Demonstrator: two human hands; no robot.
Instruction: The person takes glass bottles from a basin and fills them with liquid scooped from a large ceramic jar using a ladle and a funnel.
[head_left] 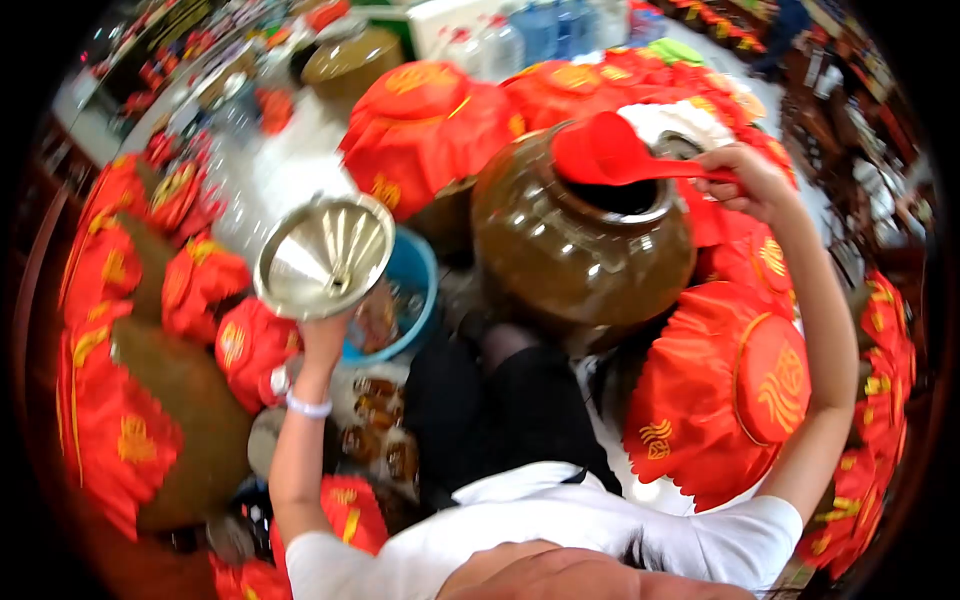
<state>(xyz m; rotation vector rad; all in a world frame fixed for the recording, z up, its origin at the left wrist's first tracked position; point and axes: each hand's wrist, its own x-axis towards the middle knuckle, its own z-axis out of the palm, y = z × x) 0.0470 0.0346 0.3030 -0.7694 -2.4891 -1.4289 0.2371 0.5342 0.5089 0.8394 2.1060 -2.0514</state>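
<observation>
My left hand (pixel 326 338) is closed beneath a shiny metal funnel (pixel 300 262), whose wide mouth faces up; its stem is hidden. In my right hand (pixel 748 184) is the handle of a red plastic ladle (pixel 600 150). The ladle's bowl is over the mouth of a large brown glazed jar (pixel 575 255), tilted; what it contains, if anything, does not show. Behind the funnel, a blue basin (pixel 428 290) stands on the floor with things in it that I cannot make out clearly.
Jars under red cloth covers (pixel 425 125) crowd both sides and the back. Small amber bottles (pixel 400 455) stand on the floor near my legs. Clear plastic bottles (pixel 235 190) are at the left, and large water bottles (pixel 535 35) at the back. Another brown jar (pixel 352 65) stands behind.
</observation>
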